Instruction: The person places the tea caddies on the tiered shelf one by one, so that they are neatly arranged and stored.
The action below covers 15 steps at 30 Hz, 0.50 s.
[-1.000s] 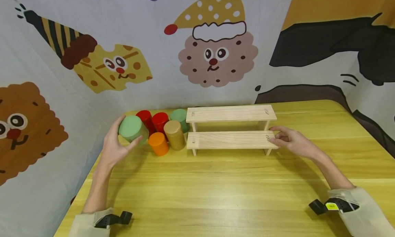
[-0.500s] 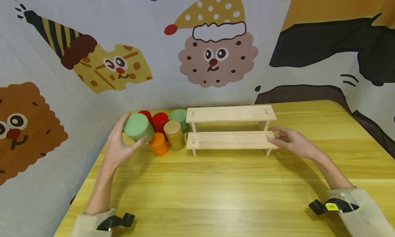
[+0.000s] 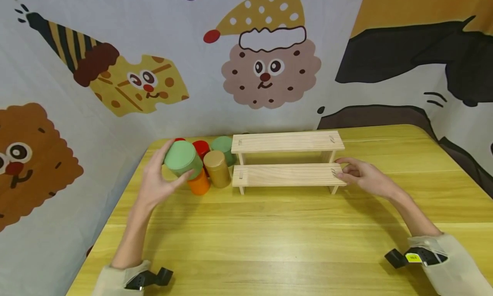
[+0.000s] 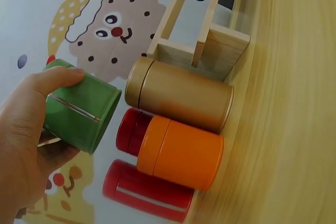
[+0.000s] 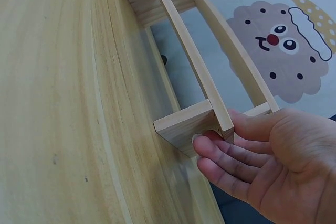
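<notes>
My left hand grips a green canister with thumb and fingers on either side of it. In the left wrist view this canister is tilted and raised above the tops of the nearby canisters. My right hand holds the right end of the lower step of a two-tier wooden rack. In the right wrist view, the thumb lies over the board and the fingertips are beneath it, by the end leg.
Left of the rack stand an orange canister, a gold canister, a second green canister and two red ones, such as the red canister, partly hidden. A printed cloth hangs behind the wooden table.
My left hand has moved to the right with the green canister, which now overlaps the orange and red ones in the head view. The right hand stays at the rack.
</notes>
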### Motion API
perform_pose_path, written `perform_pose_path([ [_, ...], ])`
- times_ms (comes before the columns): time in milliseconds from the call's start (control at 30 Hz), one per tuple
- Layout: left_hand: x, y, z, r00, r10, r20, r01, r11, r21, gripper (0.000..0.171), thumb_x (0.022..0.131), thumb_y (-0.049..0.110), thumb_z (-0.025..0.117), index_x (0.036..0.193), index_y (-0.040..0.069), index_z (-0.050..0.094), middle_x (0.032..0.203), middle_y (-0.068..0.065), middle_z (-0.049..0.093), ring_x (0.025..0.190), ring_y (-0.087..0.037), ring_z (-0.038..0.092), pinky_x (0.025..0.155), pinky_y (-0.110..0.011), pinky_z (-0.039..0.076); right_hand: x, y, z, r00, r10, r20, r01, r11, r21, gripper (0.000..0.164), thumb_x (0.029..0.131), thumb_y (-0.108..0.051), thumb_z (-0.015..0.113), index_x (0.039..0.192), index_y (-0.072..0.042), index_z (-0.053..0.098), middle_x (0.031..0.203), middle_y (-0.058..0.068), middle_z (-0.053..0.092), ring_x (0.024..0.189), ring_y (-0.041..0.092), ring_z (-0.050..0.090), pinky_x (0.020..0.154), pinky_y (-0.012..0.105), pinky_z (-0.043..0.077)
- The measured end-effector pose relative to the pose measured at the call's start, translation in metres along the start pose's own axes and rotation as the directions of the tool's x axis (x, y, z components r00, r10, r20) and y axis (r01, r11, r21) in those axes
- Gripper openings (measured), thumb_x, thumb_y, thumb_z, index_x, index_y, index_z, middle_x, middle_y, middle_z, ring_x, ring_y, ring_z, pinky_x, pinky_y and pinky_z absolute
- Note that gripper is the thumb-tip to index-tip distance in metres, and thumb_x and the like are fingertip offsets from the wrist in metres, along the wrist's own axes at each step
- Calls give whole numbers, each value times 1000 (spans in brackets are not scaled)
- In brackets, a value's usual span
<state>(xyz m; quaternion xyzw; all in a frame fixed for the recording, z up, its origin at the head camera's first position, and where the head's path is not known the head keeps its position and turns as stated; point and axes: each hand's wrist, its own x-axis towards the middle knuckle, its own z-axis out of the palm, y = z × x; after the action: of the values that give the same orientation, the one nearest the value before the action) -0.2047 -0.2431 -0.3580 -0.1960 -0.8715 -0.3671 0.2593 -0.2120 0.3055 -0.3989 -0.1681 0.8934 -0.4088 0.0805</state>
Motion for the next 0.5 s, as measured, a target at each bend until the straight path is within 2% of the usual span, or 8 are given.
perform_pose_path([
  [200, 3, 7, 7, 1000, 23, 18, -23, 1000, -9, 96, 72, 18, 90, 155, 16, 41, 141, -17, 54, 120, -36, 54, 98, -60, 43, 0, -1, 0, 1000, -6, 5, 6, 1000, 3, 54, 104, -20, 59, 147, 6, 39, 107, 13, 64, 90, 18, 64, 72, 34, 54],
  [500, 8, 19, 18, 997, 58, 51, -56, 998, -39, 95, 73, 18, 90, 154, 12, 41, 143, -16, 53, 119, -35, 56, 97, -58, 45, 0, -1, -1, 1000, -21, 11, 20, 1000, 20, 53, 104, -19, 59, 147, 7, 39, 109, 14, 64, 92, 16, 65, 74, 34, 55],
])
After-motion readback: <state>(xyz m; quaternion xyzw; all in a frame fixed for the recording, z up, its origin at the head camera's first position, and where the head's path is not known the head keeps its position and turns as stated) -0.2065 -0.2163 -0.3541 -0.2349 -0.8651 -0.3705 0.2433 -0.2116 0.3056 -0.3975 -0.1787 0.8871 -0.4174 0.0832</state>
